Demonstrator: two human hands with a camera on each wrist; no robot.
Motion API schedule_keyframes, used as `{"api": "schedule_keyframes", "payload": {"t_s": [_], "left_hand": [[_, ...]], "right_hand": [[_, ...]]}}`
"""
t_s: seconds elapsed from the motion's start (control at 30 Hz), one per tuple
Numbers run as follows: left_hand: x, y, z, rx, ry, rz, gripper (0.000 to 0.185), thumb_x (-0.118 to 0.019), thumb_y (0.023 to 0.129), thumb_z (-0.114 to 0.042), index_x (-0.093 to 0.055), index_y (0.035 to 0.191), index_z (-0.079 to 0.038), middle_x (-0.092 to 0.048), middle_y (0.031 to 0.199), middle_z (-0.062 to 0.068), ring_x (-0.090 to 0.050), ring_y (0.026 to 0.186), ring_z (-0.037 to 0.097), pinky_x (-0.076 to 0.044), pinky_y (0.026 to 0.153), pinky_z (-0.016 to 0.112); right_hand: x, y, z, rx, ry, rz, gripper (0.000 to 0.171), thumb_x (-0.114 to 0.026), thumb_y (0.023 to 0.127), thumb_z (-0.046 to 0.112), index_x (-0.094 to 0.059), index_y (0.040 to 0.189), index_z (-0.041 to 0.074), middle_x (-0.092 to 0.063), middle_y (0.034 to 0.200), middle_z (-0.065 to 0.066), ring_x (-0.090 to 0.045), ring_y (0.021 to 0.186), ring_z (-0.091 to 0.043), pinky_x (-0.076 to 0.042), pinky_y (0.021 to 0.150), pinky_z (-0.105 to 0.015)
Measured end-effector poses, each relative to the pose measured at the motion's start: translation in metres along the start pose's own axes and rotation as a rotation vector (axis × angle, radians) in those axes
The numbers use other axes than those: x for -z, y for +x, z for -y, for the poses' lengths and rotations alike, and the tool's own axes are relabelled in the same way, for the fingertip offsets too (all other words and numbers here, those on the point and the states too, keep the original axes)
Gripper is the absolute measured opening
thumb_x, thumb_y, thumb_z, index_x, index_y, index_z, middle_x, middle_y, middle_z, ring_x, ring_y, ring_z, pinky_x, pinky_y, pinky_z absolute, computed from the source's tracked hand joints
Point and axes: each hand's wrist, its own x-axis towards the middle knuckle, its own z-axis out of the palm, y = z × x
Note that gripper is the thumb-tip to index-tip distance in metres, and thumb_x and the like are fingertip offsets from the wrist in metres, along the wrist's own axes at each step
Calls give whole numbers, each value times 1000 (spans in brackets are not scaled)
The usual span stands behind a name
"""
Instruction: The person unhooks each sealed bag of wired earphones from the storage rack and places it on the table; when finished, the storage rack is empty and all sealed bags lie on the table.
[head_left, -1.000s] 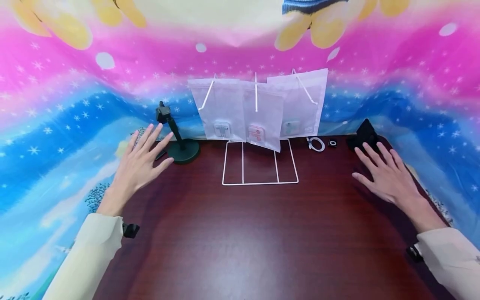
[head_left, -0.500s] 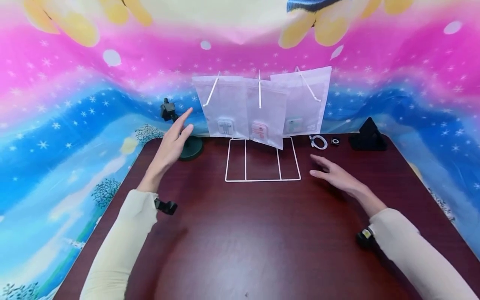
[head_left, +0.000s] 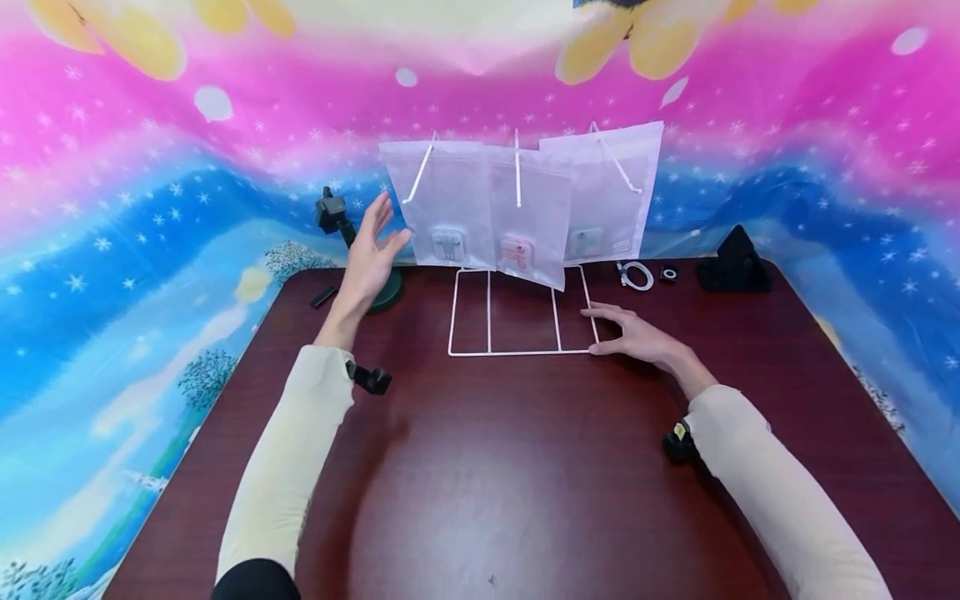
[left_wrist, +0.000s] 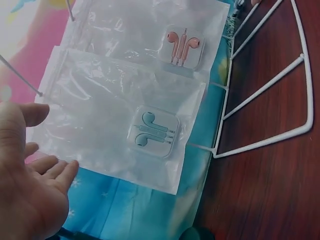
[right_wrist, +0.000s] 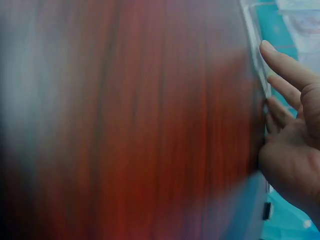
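Note:
A white wire rack (head_left: 506,353) stands on the table, three translucent zip bags hanging from its hooks. Earphones in a square clear case show in each: pale ones (left_wrist: 151,131) in the left bag (head_left: 438,200), pink ones (left_wrist: 182,47) in the middle bag (head_left: 528,208), pale green ones (head_left: 587,242) in the right bag (head_left: 615,183). My left hand (head_left: 367,258) hovers beside the left bag, fingers loosely bent and thumb apart, holding nothing. My right hand (head_left: 637,336) is at the right side of the rack's base, thumb by the front corner and fingertips overlapping the side rod.
A black stand with a round base (head_left: 386,293) is behind my left hand, a small black object (head_left: 323,297) beside it. A coiled white cable (head_left: 637,276), a small dark square item (head_left: 668,273) and a black angular stand (head_left: 735,262) line the back right. Patterned cloth (head_left: 150,250) encloses the table.
Both hands have come inward from the table's sides. The left moved right to the left bag's edge; the right moved left to the rack's base. The rack and bags hang as before.

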Motion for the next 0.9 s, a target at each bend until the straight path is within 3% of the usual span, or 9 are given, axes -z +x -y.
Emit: {"api": "schedule_keyframes", "payload": {"t_s": [0.17, 0.3, 0.47, 0.7, 0.9], "left_hand": [[-8, 10, -13, -12, -98, -55, 75, -60, 107, -17, -16, 167, -14, -18, 174, 4, -20, 158, 17, -28, 125, 35], [-1, 21, -22, 39, -60, -81, 68, -51, 110, -18, -16, 168, -19, -17, 174, 0, -17, 158, 12, -22, 126, 32], [2, 38, -32, 107, -16, -63, 65, -46, 112, -21, -13, 168, -25, -17, 174, -4, -18, 158, 13, -23, 125, 28], [1, 64, -14, 147, -48, -99, 67, -46, 111, -21, -12, 167, -34, -22, 172, -5, -26, 156, 12, -29, 123, 28], [1, 72, -9, 153, -48, -188, 62, -50, 110, -26, -23, 164, -39, -41, 160, 1, -40, 146, 13, -37, 119, 30]], "right_hand": [[8, -4, -2, -4, -32, 11, 76, -81, 92, 24, -45, 156, 5, -22, 171, -15, -13, 157, -42, -17, 122, -64], [4, -2, 0, 1, 14, 12, 76, -81, 92, 21, -44, 156, 3, -23, 171, -15, -13, 157, -40, -19, 123, -62], [-1, 0, -1, -14, 37, 7, 76, -81, 92, 18, -44, 156, 3, -23, 171, -15, -13, 158, -40, -18, 123, -61], [-4, 3, 0, -12, 16, 4, 75, -80, 92, 18, -44, 157, 3, -23, 171, -14, -14, 158, -39, -19, 124, -60], [-2, 0, -1, -25, 18, -8, 75, -79, 93, 18, -43, 158, 5, -24, 171, -13, -14, 158, -39, -19, 123, -62]]}}
